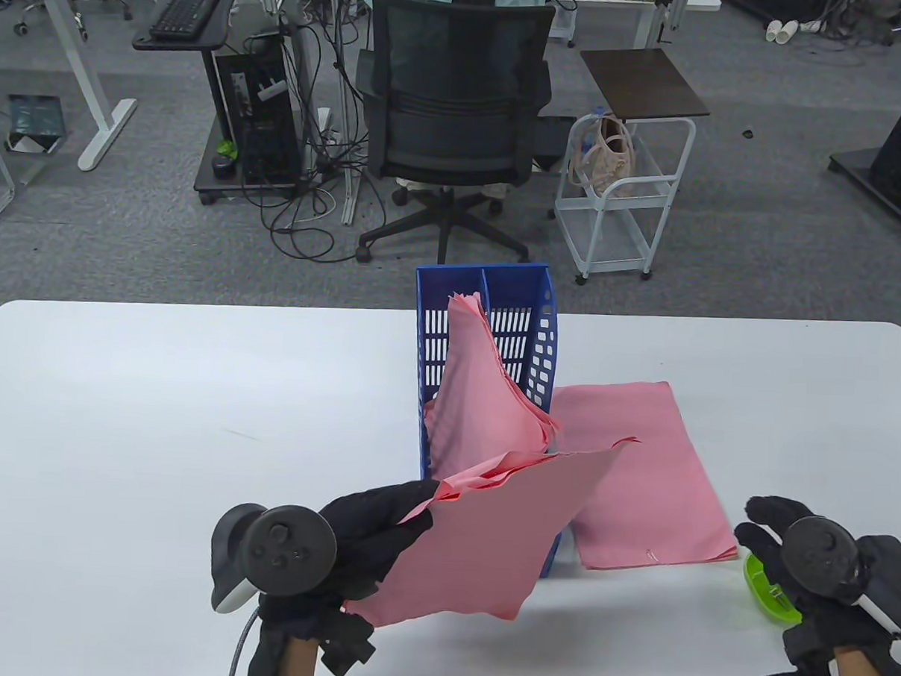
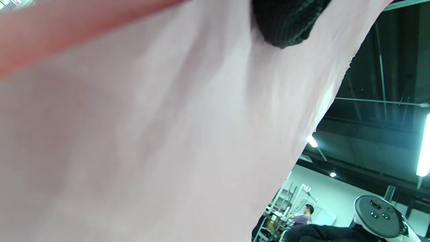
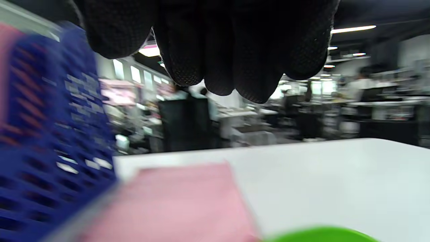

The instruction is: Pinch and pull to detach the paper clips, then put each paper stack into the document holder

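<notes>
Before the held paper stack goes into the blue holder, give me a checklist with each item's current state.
1. Left hand grips the held pink stack at its corner: ok.
2. Paper clip off the held stack: cannot tell; no clip shows on it.
3. Room in the blue document holder: not ok for the near compartment, where a pink stack already curls over the rim; the rear compartments are hidden.
4. Right hand free: ok, over the green dish, holding nothing visible.
5. Flat stack on the table still clipped: ok, small clip at its near edge.
</notes>
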### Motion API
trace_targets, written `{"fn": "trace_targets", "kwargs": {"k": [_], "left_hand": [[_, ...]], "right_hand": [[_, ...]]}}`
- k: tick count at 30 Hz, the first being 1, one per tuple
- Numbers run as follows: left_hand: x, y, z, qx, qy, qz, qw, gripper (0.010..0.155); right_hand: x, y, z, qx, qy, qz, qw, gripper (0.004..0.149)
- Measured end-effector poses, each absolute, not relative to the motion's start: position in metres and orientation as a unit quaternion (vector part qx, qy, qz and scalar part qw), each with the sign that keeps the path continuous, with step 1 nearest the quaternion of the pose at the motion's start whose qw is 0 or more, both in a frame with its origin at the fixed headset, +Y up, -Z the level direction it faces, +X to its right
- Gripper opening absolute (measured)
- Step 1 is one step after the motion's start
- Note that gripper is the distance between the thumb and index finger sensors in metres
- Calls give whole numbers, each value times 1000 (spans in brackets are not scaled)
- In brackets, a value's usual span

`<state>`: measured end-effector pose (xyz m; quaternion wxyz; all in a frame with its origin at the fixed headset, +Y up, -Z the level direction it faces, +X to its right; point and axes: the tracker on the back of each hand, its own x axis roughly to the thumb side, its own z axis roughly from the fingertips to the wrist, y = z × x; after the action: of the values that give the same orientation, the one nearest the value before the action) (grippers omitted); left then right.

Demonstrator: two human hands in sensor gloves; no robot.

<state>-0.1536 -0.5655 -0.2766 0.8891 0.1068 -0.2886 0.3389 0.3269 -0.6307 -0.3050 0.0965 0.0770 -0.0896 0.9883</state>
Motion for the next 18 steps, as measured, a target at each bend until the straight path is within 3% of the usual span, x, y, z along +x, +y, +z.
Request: {"fn": "trace_targets", "kwargs": {"k": [5,8,11,13,15,18], "left_hand": [[-152,-569,-281,91,-320,389,859,43],[-150,-571,-281,79,-346,416,837,42],[-150,-571,-282,73,-372,441,813,42],[-149,-571,-282,58,-385,451,803,42],[-149,-571,-283,49,-394,453,798,42],[-150,-572,-283,48,-389,458,798,42]], "right_hand": [[271,-601,-292,248,-134,935,213,64],[241,-595,-292,322,-114,902,263,85],[220,-592,-298,387,-85,862,317,91],[210,-592,-300,430,-60,823,367,85],[200,-591,-299,494,-42,769,404,69],[190,-591,-292,520,-19,752,405,53]]}}
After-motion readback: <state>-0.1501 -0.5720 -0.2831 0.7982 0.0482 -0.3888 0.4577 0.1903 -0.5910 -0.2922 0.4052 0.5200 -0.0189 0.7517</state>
